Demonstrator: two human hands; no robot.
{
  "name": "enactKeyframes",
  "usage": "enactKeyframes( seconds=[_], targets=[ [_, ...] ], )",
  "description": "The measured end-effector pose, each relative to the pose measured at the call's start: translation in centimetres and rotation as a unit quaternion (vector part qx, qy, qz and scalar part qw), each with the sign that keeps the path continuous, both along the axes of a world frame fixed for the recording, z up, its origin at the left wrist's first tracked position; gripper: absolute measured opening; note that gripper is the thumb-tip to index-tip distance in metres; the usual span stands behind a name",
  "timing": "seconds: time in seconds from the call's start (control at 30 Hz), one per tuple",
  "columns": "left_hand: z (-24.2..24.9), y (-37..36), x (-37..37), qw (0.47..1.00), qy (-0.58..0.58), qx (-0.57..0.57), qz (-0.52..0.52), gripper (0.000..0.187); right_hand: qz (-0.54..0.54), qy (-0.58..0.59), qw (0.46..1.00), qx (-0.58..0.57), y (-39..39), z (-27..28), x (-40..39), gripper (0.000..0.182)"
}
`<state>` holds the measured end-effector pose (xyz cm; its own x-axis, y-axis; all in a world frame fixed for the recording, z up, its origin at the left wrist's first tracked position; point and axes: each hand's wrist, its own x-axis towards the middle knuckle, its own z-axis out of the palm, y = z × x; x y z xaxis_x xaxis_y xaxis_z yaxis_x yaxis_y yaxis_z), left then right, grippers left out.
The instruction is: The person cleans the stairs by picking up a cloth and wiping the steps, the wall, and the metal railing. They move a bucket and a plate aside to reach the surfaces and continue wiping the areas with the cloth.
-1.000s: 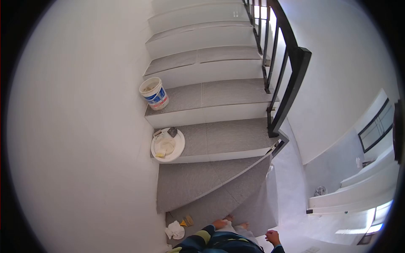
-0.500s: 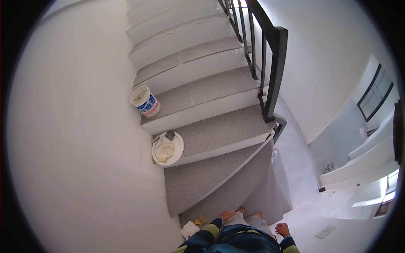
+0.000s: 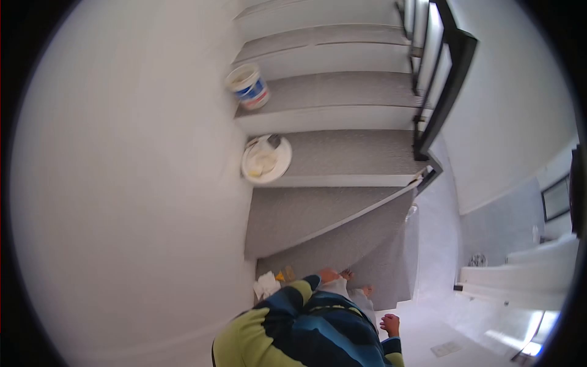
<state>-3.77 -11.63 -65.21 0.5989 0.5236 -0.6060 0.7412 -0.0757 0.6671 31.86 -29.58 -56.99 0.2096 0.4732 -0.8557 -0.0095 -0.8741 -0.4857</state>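
Note:
My left hand (image 3: pixel 329 276) rests low by my left leg, lying fairly flat on the light trousers, with no object visible in it. At my right side hangs my right hand (image 3: pixel 390 324), its fingers curled and nothing seen in them. Left of my left hand, a tool with a yellow handle and brownish flat head (image 3: pixel 286 273) lies on the step. Beside it is a crumpled white cloth (image 3: pixel 266 285). Farther up, a round white lid or plate (image 3: pixel 286 160) carries pale paste, a dark block (image 3: pixel 274 140) and a small yellowish piece.
A white bucket with a blue label (image 3: pixel 249 88) stands against the white wall (image 3: pixel 140 171). Grey steps (image 3: pixel 361 150) climb ahead, with winding ones below. The dark railing (image 3: pixel 449 92) edges the right side, beyond which the lower floor shows.
My view has turned and shifted, so the stairs, bucket and lid appear higher and farther right. More of my upper body shows. Both hands stay low near my legs.

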Motion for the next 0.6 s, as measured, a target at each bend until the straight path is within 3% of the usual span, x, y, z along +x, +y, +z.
enactKeyframes(
  seconds=[0.07,0.2,0.27,0.37,0.47,0.6],
  targets=[
    [6.2,1.6,1.3,0.987,0.065,0.064,-0.129,0.036,-0.002,0.005,1.000,-0.011,0.2,0.3,-0.1,0.021],
    [5.3,1.4,1.1,0.994,0.023,0.091,-0.059,0.038,0.007,0.007,1.000,-0.020,0.7,0.3,0.4,0.020],
    [6.0,1.5,1.2,0.998,0.010,0.050,0.042,0.036,0.018,-0.003,1.000,-0.017,1.1,0.5,0.5,0.019],
    [5.6,1.7,1.1,0.994,0.008,0.105,-0.030,0.036,0.028,-0.008,1.000,-0.007,2.2,0.8,0.7,0.018],
    [2.6,1.5,0.6,0.998,0.037,0.054,-0.007,0.046,0.034,-0.014,0.999,0.003,3.2,1.4,0.6,0.019],
    [2.0,0.6,0.2,0.999,0.023,0.023,0.032,0.047,0.052,-0.020,0.998,0.026,2.9,1.6,1.2,0.019]
  ],
)
